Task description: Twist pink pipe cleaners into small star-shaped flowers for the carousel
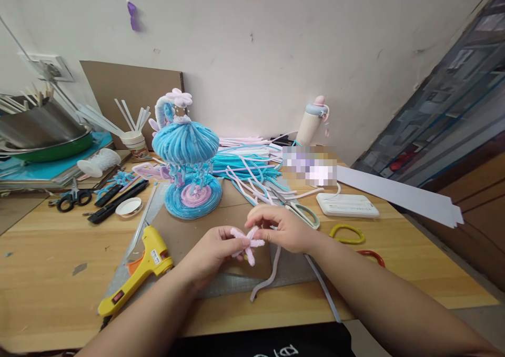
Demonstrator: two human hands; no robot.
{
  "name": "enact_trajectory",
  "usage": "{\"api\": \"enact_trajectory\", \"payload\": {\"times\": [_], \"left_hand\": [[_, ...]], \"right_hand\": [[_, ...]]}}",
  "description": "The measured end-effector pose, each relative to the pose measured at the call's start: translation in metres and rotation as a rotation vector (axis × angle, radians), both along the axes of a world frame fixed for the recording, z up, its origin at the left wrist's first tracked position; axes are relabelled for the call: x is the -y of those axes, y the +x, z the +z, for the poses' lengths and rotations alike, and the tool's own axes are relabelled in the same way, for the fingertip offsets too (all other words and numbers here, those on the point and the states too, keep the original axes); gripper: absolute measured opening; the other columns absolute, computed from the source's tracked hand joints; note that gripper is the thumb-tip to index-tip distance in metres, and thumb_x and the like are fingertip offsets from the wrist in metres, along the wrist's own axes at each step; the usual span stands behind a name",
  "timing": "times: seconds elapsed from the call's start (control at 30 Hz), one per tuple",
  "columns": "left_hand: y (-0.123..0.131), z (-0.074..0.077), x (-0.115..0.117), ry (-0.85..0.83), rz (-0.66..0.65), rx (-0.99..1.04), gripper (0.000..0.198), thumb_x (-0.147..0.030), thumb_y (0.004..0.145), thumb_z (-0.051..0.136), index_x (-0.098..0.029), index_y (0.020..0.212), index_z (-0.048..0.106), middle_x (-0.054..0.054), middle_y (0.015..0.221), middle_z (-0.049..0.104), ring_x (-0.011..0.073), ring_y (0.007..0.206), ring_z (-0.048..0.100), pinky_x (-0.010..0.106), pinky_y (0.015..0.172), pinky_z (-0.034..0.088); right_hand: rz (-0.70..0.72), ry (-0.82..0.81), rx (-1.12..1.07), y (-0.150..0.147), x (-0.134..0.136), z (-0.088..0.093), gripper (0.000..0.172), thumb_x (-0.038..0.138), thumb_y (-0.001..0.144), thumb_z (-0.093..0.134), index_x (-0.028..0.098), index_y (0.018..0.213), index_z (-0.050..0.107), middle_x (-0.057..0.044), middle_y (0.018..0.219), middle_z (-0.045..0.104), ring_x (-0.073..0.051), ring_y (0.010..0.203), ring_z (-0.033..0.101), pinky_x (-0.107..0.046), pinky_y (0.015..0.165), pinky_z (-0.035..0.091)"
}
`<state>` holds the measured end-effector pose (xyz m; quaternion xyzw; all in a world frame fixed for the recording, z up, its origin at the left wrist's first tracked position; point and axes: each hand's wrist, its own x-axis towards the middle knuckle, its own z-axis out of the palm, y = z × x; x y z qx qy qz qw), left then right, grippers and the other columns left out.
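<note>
Between my two hands is a small pale pink star-like flower of pipe cleaner (249, 244), its arms spread outward. My left hand (221, 249) pinches it from the left, thumb across its middle. The fingers of my right hand (278, 228) are closed at its upper right arm. A loose pale pipe cleaner (272, 275) trails on the grey mat below my right hand. Behind my hands, a blue and pink pipe-cleaner lamp shape (185, 144) with a domed top stands on a round coiled base.
A yellow glue gun (152, 257) lies left of my left hand. Scissors (305, 215) lie beyond my right hand, near a white power bank (347, 205) and yellow-handled pliers (347, 234). Many blue and pink pipe cleaners (248, 165) are heaped behind. A tumbler (311, 123) stands by the wall.
</note>
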<state>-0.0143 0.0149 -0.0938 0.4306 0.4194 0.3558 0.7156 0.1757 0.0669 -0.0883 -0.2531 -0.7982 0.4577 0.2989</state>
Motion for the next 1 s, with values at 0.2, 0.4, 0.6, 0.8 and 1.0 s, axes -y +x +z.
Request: {"api": "enact_trajectory", "payload": {"times": [0.2,0.4,0.6,0.8,1.0], "left_hand": [[0.001,-0.003,-0.003,-0.020,0.120,0.146,0.018,-0.029,0.072,0.071,-0.012,0.070,0.067,0.001,0.062,0.057,0.0074,0.057,0.044,0.020,0.057,0.033],[0.001,-0.006,-0.005,-0.024,0.178,0.143,0.019,-0.030,0.070,0.072,-0.012,0.069,0.067,0.000,0.061,0.054,0.0081,0.057,0.041,0.020,0.056,0.031],[0.001,-0.003,-0.003,0.032,0.117,0.053,0.023,-0.031,0.069,0.072,-0.011,0.060,0.065,0.000,0.055,0.051,0.0081,0.055,0.038,0.021,0.054,0.028],[0.000,-0.007,-0.004,0.017,0.055,0.067,0.021,-0.030,0.068,0.073,-0.012,0.063,0.064,-0.002,0.053,0.051,0.0076,0.052,0.040,0.022,0.054,0.026],[-0.002,-0.009,-0.003,0.024,-0.009,0.042,0.020,-0.031,0.069,0.072,-0.012,0.064,0.066,-0.001,0.051,0.052,0.0085,0.051,0.040,0.023,0.054,0.026]], "right_hand": [[-0.125,0.149,-0.043,-0.005,0.006,-0.007,0.015,0.030,0.084,0.058,0.017,0.087,0.066,-0.003,0.076,0.061,-0.012,0.064,0.052,-0.025,0.057,0.041],[-0.096,0.370,-0.069,-0.008,0.010,-0.009,0.013,0.024,0.087,0.054,0.019,0.094,0.064,-0.006,0.081,0.062,-0.016,0.075,0.057,-0.029,0.069,0.046],[-0.026,0.443,-0.090,-0.006,0.006,-0.009,0.015,0.019,0.090,0.047,0.018,0.092,0.063,-0.007,0.083,0.064,-0.017,0.081,0.058,-0.030,0.074,0.048],[0.024,0.472,-0.089,-0.005,0.004,-0.008,0.016,0.019,0.091,0.046,0.016,0.089,0.061,-0.007,0.079,0.062,-0.015,0.078,0.057,-0.027,0.071,0.047],[0.042,0.408,-0.043,-0.005,0.005,-0.007,0.014,0.018,0.089,0.049,0.016,0.085,0.063,-0.005,0.078,0.061,-0.014,0.075,0.057,-0.026,0.070,0.046]]}}
